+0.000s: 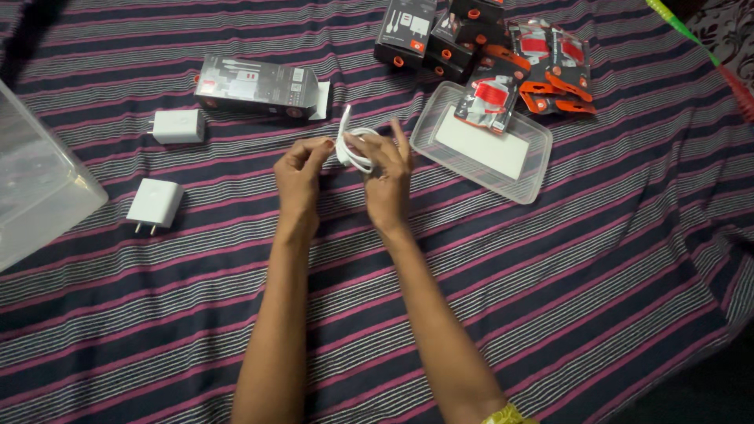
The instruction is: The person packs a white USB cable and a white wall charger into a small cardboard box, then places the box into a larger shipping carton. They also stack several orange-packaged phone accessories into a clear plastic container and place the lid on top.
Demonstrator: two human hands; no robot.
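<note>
Both of my hands hold a coiled white cable [353, 145] above the striped cloth. My left hand [301, 177] pinches the coil's left side between thumb and fingers. My right hand [386, 174] wraps around its right side, with one finger pointing up. A loose end of the cable sticks up above the coil. Two white charger plugs lie to the left: one [177, 126] farther away, one [155, 205] nearer with its pins toward me.
A dark open carton [258, 85] lies beyond the hands. A clear plastic tray [534, 157] with a white card and a red packet sits at right, with more dark boxes [428, 35] and packets [550, 63] behind it. A clear bin [35, 188] stands at left.
</note>
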